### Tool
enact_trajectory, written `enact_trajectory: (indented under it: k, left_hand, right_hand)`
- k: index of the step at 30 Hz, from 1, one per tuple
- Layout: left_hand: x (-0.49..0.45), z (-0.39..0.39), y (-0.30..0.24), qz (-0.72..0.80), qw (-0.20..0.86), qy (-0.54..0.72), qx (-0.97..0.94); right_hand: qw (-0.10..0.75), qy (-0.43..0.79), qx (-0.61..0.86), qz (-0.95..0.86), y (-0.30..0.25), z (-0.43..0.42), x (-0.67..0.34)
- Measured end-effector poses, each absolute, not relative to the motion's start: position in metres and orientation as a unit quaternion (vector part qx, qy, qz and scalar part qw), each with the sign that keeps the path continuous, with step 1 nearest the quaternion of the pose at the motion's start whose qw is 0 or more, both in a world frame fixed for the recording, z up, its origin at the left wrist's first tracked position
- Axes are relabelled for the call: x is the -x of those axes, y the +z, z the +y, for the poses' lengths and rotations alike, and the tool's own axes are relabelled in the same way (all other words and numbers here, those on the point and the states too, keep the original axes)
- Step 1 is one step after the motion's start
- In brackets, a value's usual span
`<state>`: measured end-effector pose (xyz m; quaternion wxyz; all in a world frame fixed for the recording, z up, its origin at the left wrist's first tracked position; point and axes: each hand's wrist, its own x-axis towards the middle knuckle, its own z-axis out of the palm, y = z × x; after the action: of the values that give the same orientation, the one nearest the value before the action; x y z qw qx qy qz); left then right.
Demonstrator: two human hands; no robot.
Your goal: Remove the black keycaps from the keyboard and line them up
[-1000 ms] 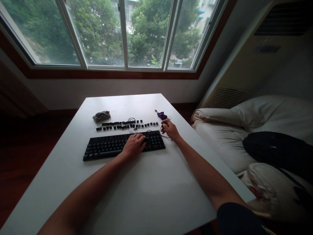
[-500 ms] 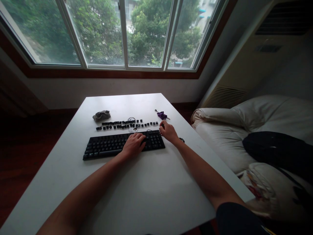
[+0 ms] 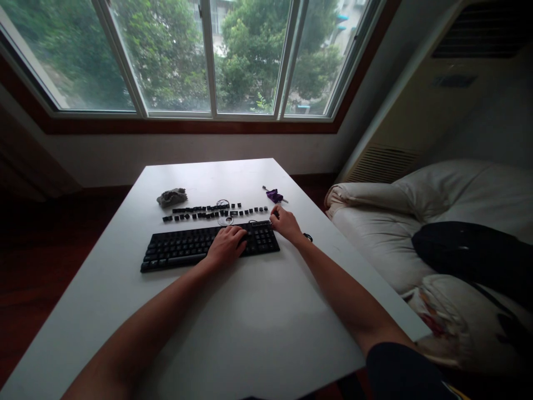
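Right grip (image 3: 285, 224) perhaps against keyboard (image 3: 177, 247)

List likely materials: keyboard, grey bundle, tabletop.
Keyboard: probably black plastic, mostly matte, judging by its dull dark keys. Grey bundle: likely cloth, matte, from its crumpled look; fibre unclear. Tabletop: smooth white, satin sheen from soft reflections; laminate or painted wood, can't tell.

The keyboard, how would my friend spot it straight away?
Find the white table by the window. On it lies the long black keyboard, the left hand on top. It's one big slab, unlike the small black pieces in rows beyond it.
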<state>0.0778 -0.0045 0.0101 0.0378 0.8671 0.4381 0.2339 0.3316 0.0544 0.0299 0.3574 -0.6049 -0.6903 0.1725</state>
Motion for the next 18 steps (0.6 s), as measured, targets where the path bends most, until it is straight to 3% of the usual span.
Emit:
enact_trajectory:
  k: [3, 9, 18]
  left_hand:
    - [-0.0774, -0.0045, 0.0104, 0.439, 0.034, 0.233, -0.867]
    - [-0.0778, -0.0045, 0.0117, 0.438, 0.039, 0.233, -0.867]
    - [-0.0778, -0.0039, 0.0097, 0.440, 0.044, 0.234, -0.866]
  right_hand:
    - [0.335, 0.093, 0.557, -0.754, 0.0312, 0.0512, -0.3308]
    - [0.365, 0.128, 0.571, -0.725, 0.0270, 0.0520, -0.3358]
    - [0.335, 0.044, 0.537, -0.773, 0.0245, 0.0455, -0.3259]
